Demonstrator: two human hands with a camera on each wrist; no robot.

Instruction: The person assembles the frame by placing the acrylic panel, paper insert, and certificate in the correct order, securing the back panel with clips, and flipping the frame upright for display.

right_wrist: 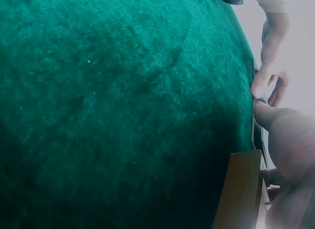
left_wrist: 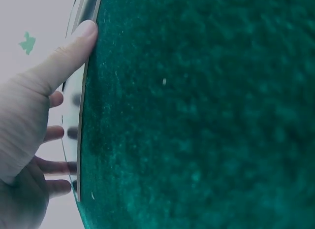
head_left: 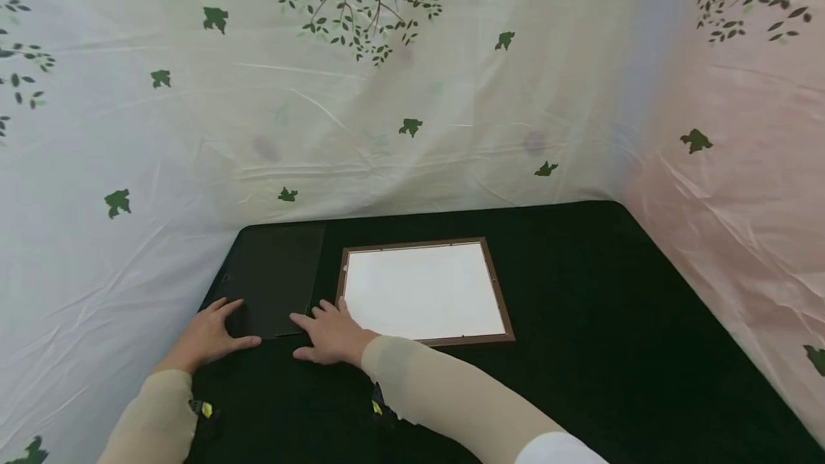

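Head view, looking down: a person's 2 bare hands at a dark table (head_left: pixel 593 292), w/ a leaf-print curtain (head_left: pixel 361 142) behind. A thin, dark, glossy panel (head_left: pixel 273 271) lies flat on the table's far L part, close to the L edge. L hand (head_left: pixel 211 335) is spread at the panel's near L corner, thumb on the near edge, nothing gripped; R hand (head_left: pixel 335 335) is likewise splayed at the near R corner, fingers loose, no grasp. Just R of the panel, w/ a strip of table btwn, lies a brown frame (head_left: pixel 464 340) around a white board (head_left: pixel 419 288); R hand's fingers reach its L side, can't tell if touching. Main risk, in my judgement: the panel's thin & shiny, so under loose fingers it could slip, esp. if one side lifts before the other. It's near the table's L edge, so a push that way might tip it off. If it's glass (material unclear), a drop could chip it or a thin edge nick a fingertip. R hand might also knock the frame askew b/c the gap's tight.
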